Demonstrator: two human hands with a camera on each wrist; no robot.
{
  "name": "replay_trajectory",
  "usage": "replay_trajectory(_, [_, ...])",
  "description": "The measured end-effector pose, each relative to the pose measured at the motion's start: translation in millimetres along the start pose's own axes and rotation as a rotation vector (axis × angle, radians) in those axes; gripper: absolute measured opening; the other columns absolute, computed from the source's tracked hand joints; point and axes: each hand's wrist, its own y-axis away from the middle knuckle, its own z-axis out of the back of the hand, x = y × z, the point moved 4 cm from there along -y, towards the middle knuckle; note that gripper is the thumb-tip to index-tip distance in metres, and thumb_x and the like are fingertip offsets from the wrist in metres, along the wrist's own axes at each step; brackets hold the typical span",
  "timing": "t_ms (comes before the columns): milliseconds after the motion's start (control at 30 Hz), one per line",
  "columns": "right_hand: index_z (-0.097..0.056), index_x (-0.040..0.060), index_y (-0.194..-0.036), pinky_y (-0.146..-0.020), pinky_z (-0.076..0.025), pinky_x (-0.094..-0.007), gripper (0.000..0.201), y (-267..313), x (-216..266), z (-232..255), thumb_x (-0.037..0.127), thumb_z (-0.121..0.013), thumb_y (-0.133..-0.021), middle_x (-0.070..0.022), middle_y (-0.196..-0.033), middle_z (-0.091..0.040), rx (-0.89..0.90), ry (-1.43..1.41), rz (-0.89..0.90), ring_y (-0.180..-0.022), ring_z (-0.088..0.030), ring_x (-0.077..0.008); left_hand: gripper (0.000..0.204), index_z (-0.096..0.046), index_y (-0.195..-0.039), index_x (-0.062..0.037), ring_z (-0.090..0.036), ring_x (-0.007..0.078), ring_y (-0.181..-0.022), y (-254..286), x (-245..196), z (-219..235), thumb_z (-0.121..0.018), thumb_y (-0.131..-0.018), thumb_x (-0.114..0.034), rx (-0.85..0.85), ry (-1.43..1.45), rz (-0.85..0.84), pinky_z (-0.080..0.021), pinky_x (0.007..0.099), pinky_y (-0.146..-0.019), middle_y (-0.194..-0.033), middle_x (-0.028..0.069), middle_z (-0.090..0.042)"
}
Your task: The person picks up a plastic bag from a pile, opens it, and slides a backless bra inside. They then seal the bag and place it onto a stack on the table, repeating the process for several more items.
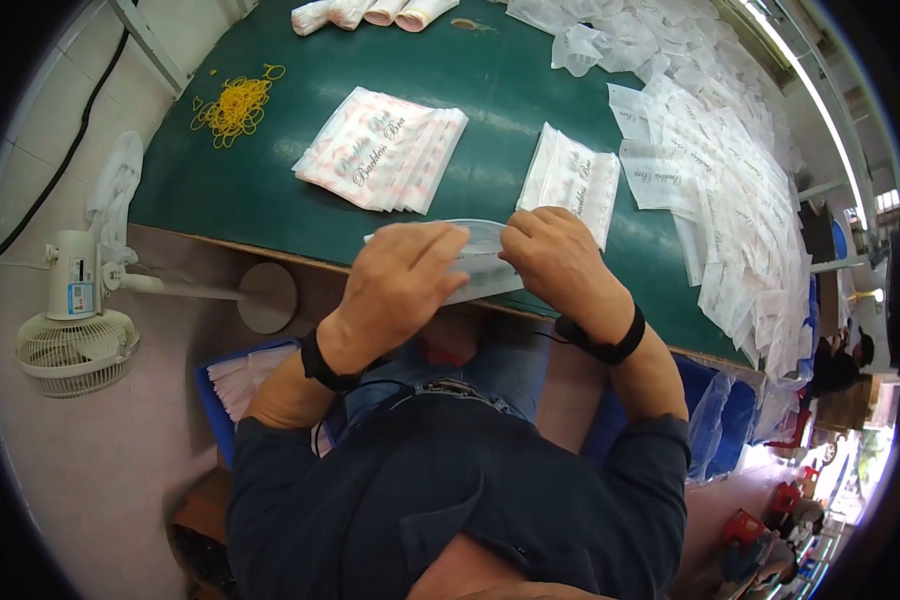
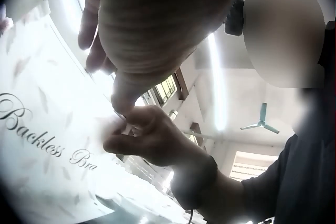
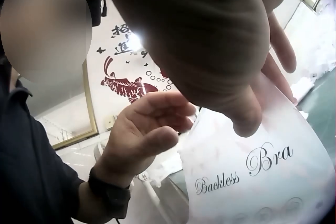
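Note:
A frosted plastic bag (image 1: 490, 268) printed "Backless Bra" is up between both hands at the table's front edge. My right hand (image 1: 562, 262) pinches its edge between thumb and fingers. My left hand (image 1: 400, 285) is at the other side of the bag; in the right wrist view the left hand (image 3: 144, 134) has thumb and fingers apart, fingertips close to the bag's edge (image 3: 197, 155). The lettering faces the left wrist camera on the bag (image 2: 47, 145). Beyond the hands lie a fanned stack of printed bags (image 1: 380, 150) and a smaller stack (image 1: 573, 180).
Loose printed bags (image 1: 710, 190) heap along the right side of the green table (image 1: 510, 95). Yellow rubber bands (image 1: 235, 110) lie at the left, rolled bundles (image 1: 375, 14) at the back. A fan (image 1: 78, 350) stands left; blue bins (image 1: 710, 410) flank the person below.

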Motion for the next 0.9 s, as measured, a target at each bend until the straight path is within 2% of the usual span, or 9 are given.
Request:
replay_trajectory(67, [-0.068,0.006,-0.093,-0.09,-0.053,-0.0408,0.014,-5,9,3,0.009,-0.078,-0.085,-0.0116,-0.105,-0.07,-0.015,-0.021,0.027,-0.1,-0.07,-0.0302,0.035,-0.071,-0.113,-0.0038,-0.07,0.0349,-0.081,5,-4,-16,-0.085,-0.084,-0.017,0.363,0.136,-0.027,-0.054,0.0437,-0.072,-0.087,0.0139,-0.072])
replay_trajectory(233, [-0.069,0.004,-0.099,-0.073,-0.055,-0.0437,0.018,-11,14,-11,0.002,-0.075,-0.083,-0.0123,-0.094,-0.069,-0.384,-0.507,0.031,-0.084,-0.069,-0.0353,0.029,-0.071,-0.11,-0.0029,-0.07,0.0346,-0.084,20,41,-50,-0.08,-0.088,-0.02,0.61,0.179,0.114,-0.055,0.043,-0.075,-0.087,0.0146,-0.072])
replay_trajectory(367, [-0.069,0.0032,-0.104,-0.066,-0.055,-0.0446,0.022,-13,15,-29,-0.002,-0.073,-0.083,-0.0141,-0.088,-0.069,-0.391,-0.499,0.111,-0.078,-0.069,-0.0385,0.029,-0.071,-0.113,-0.003,-0.072,0.0341,-0.086,34,21,-73,-0.075,-0.092,-0.022,1.153,0.726,0.142,-0.056,0.0427,-0.077,-0.092,0.0166,-0.074])
replay_trajectory(433, [-0.07,0.0026,-0.106,-0.064,-0.055,-0.0439,0.023,-11,22,-22,-0.003,-0.072,-0.083,-0.0159,-0.086,-0.069,-0.282,-0.44,0.221,-0.077,-0.068,-0.0405,0.031,-0.072,-0.117,-0.0025,-0.073,0.0286,-0.087,50,-11,-73,-0.073,-0.094,-0.022,1.74,0.602,0.307,-0.057,0.0394,-0.08,-0.096,0.0162,-0.076])
replay_trajectory(600, [-0.068,0.0024,-0.102,-0.06,-0.052,-0.0362,0.01,24,-25,-25,0.002,-0.071,-0.092,-0.0124,-0.078,-0.067,-0.388,-0.605,-0.069,-0.067,-0.067,-0.0265,0.033,-0.072,-0.123,-0.004,-0.073,0.0251,-0.091,31,-9,-66,-0.075,-0.094,-0.02,1.488,0.499,0.107,-0.058,0.0365,-0.083,-0.104,0.014,-0.078])
replay_trajectory(667, [-0.068,0.0037,-0.102,-0.056,-0.046,-0.0286,0.007,66,-87,-21,0.01,-0.069,-0.102,-0.0014,-0.074,-0.066,-0.434,-0.702,-0.364,-0.062,-0.058,-0.0089,0.033,-0.073,-0.124,-0.0043,-0.072,0.0271,-0.098,-14,-1,-34,-0.076,-0.094,-0.016,0.413,0.787,0.167,-0.057,0.0365,-0.088,-0.115,0.0142,-0.076])
replay_trajectory(767, [-0.064,0.0119,-0.095,-0.053,-0.036,-0.0222,0.016,158,-234,18,0.017,-0.064,-0.11,0.0064,-0.073,-0.057,-0.829,-0.799,-0.734,-0.061,-0.046,-0.0021,0.034,-0.073,-0.122,-0.003,-0.069,0.0328,-0.112,-24,86,-3,-0.079,-0.091,-0.013,0.077,0.377,0.41,-0.055,0.0388,-0.096,-0.126,0.0175,-0.072])
replay_trajectory(833, [-0.067,0.0012,-0.111,-0.07,-0.052,-0.0275,0.019,270,-380,27,0.019,-0.068,-0.105,-0.0044,-0.091,-0.07,-0.862,-0.399,-0.981,-0.078,-0.065,-0.0135,0.034,-0.074,-0.119,-0.002,-0.067,0.0351,-0.116,-11,169,1,-0.081,-0.089,-0.017,0.037,-0.101,0.456,-0.054,0.0415,-0.1,-0.125,0.0175,-0.071])
replay_trajectory(900, [-0.061,-0.0054,-0.137,-0.094,-0.056,-0.0352,0.047,336,-420,25,0.023,-0.071,-0.101,-0.0194,-0.123,-0.073,-0.75,0.103,-1.217,-0.107,-0.072,-0.0281,0.034,-0.074,-0.118,-0.002,-0.067,0.0346,-0.115,-2,210,0,-0.081,-0.089,-0.019,0.081,-0.337,0.42,-0.053,0.043,-0.101,-0.123,0.0169,-0.071])
